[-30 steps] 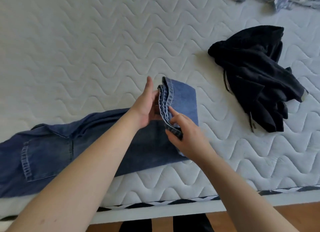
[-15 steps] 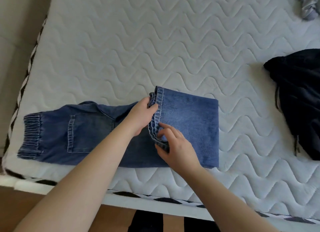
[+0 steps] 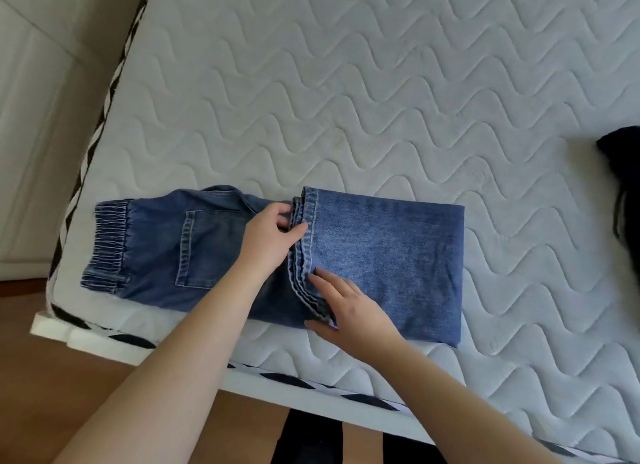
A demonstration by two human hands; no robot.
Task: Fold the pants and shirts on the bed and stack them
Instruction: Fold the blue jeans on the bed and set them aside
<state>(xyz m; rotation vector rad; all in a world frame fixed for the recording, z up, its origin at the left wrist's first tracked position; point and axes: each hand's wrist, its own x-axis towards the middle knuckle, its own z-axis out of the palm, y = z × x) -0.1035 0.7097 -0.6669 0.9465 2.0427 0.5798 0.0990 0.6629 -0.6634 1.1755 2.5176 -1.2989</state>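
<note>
Blue jeans point(image 3: 388, 255) lie near the front edge of the white quilted mattress point(image 3: 346, 100), elastic waistband to the left, the legs folded back so the hems sit at the middle. My left hand point(image 3: 270, 238) pinches the upper part of the stacked hems between thumb and fingers. My right hand point(image 3: 349, 307) lies with fingers straight on the folded leg, at the lower end of the hems. A black garment point(image 3: 623, 172) shows only partly at the right edge.
The mattress's left edge, with black-and-white trim point(image 3: 90, 152), runs beside a pale wall or panel point(image 3: 41, 117). Wooden floor point(image 3: 69, 394) lies below the front edge. My dark trouser legs point(image 3: 311, 439) stand against the bed.
The view has swung left, pushing the black garment to the frame edge. The folded leg has been laid flat and my right hand has spread out on it; my left hand keeps its hold on the hems.
</note>
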